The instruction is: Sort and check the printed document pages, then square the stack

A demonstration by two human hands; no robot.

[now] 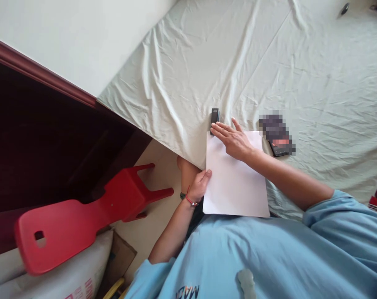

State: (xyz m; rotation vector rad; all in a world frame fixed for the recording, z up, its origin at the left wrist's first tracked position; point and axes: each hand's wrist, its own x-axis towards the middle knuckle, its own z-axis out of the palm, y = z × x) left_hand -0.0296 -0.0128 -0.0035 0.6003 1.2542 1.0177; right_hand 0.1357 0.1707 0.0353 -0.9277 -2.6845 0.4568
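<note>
A stack of white paper (pixel 236 182) lies at the bed's edge, close to my body. My left hand (pixel 200 185), with a red string bracelet at the wrist, pinches the stack's left edge, thumb on top and fingers hidden beneath. At the top left corner of the paper is a black stapler (pixel 215 114), its near end by the sheets. My right hand (pixel 234 139) reaches across the paper, palm down. Its fingertips rest on the near part of the stapler, while its fingers stay stretched out and partly spread.
A dark phone (pixel 277 135), partly blurred out, lies right of the paper on the wrinkled pale bedsheet (pixel 200 62). A red plastic chair (pixel 60 228) stands on the floor at left, with a white sack (pixel 91 265) beside it. A small black object (pixel 345 8) sits at the far right.
</note>
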